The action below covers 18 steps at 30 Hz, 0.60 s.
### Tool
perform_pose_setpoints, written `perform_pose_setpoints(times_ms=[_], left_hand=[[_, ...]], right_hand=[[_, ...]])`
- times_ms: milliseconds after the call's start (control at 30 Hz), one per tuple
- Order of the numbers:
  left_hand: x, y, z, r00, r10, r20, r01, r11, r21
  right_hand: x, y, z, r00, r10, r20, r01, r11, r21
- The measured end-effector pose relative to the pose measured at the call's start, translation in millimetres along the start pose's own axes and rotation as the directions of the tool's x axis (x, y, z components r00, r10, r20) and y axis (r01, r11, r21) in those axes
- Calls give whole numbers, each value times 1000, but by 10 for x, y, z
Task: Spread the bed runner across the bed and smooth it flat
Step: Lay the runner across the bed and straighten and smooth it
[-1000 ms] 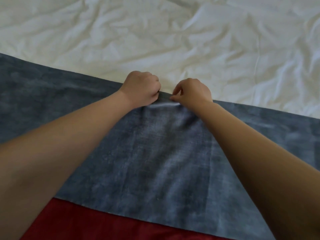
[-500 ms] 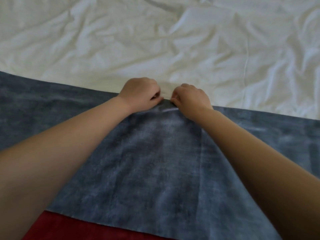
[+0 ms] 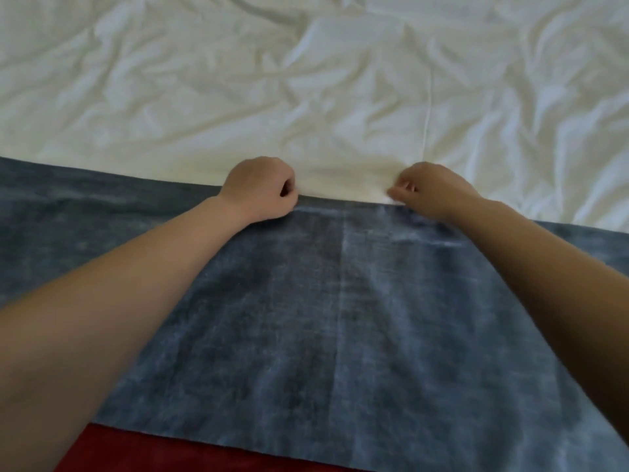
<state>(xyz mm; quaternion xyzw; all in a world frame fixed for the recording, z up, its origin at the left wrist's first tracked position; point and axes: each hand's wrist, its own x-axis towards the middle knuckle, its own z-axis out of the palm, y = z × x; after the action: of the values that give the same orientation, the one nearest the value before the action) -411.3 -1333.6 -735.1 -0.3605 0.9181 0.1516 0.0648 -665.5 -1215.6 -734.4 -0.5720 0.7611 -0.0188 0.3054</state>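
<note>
Two hands grip the far edge of the blue-grey bed runner (image 3: 340, 318). It lies across the near part of the bed over a rumpled white sheet (image 3: 306, 97) and runs out of view toward the bed's left and right edges.

At the near left, a red cloth (image 3: 153, 451) shows from under the runner. A strong pull toward the far edge of the bed would probably uncover more of it.

Further in, the left hand (image 3: 260, 190) is clenched, its thumb and curled fingers pinching the runner's edge. If it tugs harder than its partner, the edge would likely skew and the strip sit crooked.

Between the hands, a pale fold line (image 3: 342, 284) runs from the far edge toward the near one. Pulling only sideways may leave it as a ridge.

At the right, the right hand (image 3: 430, 192) pinches the same edge. A bit of white shows at its fingertips, so it may have caught the sheet too, though I cannot tell. Dragging both layers would bunch fresh wrinkles under the runner.
</note>
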Motion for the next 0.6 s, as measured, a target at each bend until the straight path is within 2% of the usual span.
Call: perform_pose_setpoints(times_ms=[133, 233, 433, 533, 600], left_hand=[[162, 465, 57, 994, 89, 66, -81, 990, -113], [327, 805, 131, 988, 135, 77, -123, 982, -140], [431, 1039, 225, 999, 17, 47, -18, 1000, 12], [380, 1136, 251, 1000, -26, 11, 25, 999, 24], [390, 1222, 259, 999, -46, 8, 46, 999, -14]], right_hand=[[-255, 361, -61, 993, -29, 116, 44, 990, -132], [-347, 636, -63, 1000, -4, 21, 6, 994, -109], [-318, 709, 105, 988, -42, -150, 21, 990, -140], [-387, 838, 34, 992, -49, -120, 43, 998, -51], [-454, 999, -67, 993, -64, -95, 59, 997, -55]])
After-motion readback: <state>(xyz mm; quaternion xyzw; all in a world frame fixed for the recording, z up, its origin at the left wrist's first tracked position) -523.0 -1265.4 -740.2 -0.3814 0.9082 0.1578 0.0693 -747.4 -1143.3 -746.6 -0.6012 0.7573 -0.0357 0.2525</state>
